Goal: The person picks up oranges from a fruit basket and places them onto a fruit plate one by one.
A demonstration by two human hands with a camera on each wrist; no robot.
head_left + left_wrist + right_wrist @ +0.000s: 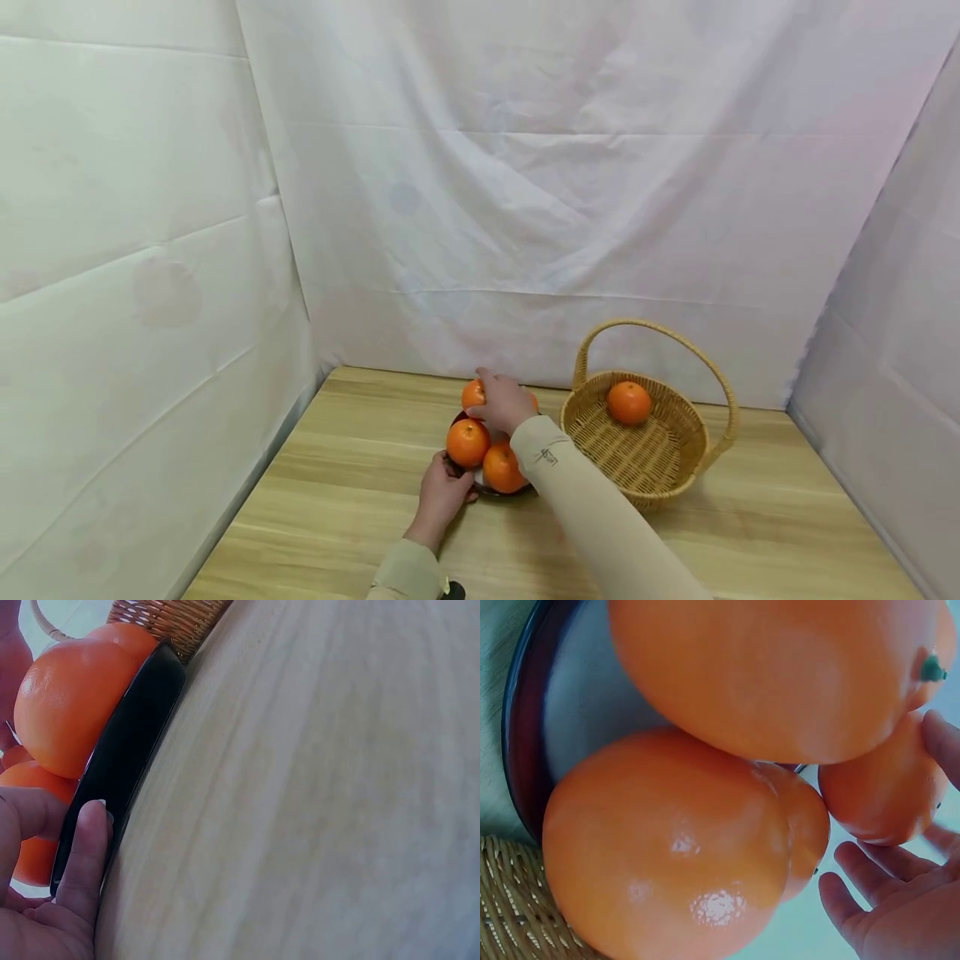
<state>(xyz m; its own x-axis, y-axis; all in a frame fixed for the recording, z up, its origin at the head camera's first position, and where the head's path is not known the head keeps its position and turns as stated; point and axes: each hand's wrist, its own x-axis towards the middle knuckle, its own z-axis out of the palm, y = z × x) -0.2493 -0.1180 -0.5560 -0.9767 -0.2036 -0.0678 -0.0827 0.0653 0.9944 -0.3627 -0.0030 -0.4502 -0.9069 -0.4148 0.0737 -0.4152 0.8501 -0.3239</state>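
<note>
A dark-rimmed plate (124, 761) holds several oranges, among them a front left orange (468, 442) and a front right orange (503, 468). My left hand (442, 498) pinches the near left rim, with a fingertip against its outer side. Over the back of the plate, my right hand (507, 403) has its thumb and fingers around the back left orange (885, 784). Some fingertips of that hand stand apart from the fruit. Another orange (533, 401) shows partly behind the right hand. My right forearm hides the plate's right side.
A wicker basket (701, 467) with a tall arched handle stands just right of the plate. One orange (630, 402) lies inside it, toward the back. White cloth (525, 208) hangs behind and at both sides of the wooden table (337, 467).
</note>
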